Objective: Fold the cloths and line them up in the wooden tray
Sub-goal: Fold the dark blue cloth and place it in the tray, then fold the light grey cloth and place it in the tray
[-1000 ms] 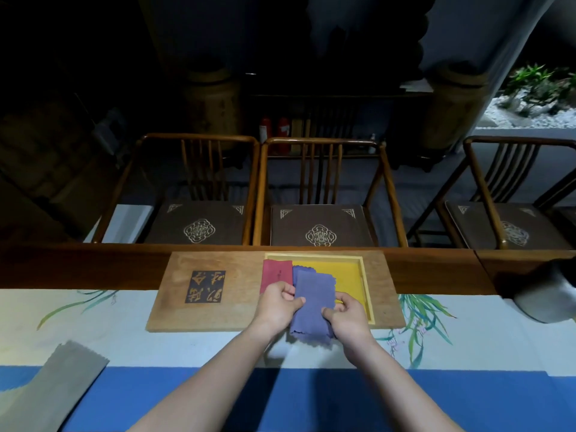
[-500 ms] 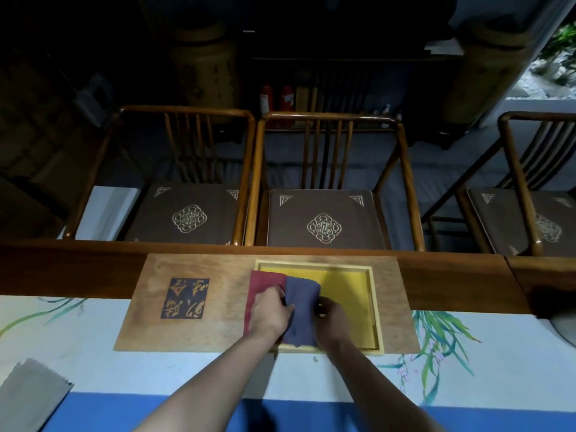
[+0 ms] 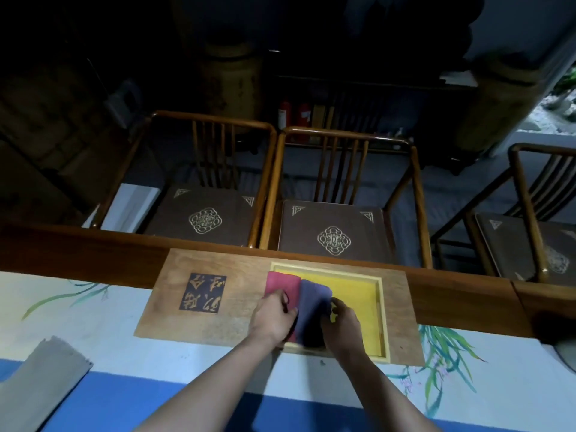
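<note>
The wooden tray (image 3: pixel 396 310) lies on the table with a yellow-lined recess on its right half. A folded red cloth (image 3: pixel 282 285) lies at the recess's left edge. Beside it on the right lies a folded purple cloth (image 3: pixel 313 302), slightly overlapping the red one. My left hand (image 3: pixel 274 318) rests on the near left edge of the purple cloth, over the red one. My right hand (image 3: pixel 341 321) presses the purple cloth's near right corner. Both hands' fingertips touch the cloth; its near end is hidden under them.
A grey unfolded cloth (image 3: pixel 43 388) lies at the table's near left. The tray's left half bears a dark carved label (image 3: pixel 204 292). Three wooden chairs (image 3: pixel 333 232) stand behind the table's far edge. A grey object (image 3: pixel 564 353) shows at the right edge.
The purple cloth went from held above the tray's near edge to lying flat in the recess beside the red cloth. Both hands moved forward with it and now press it down.
</note>
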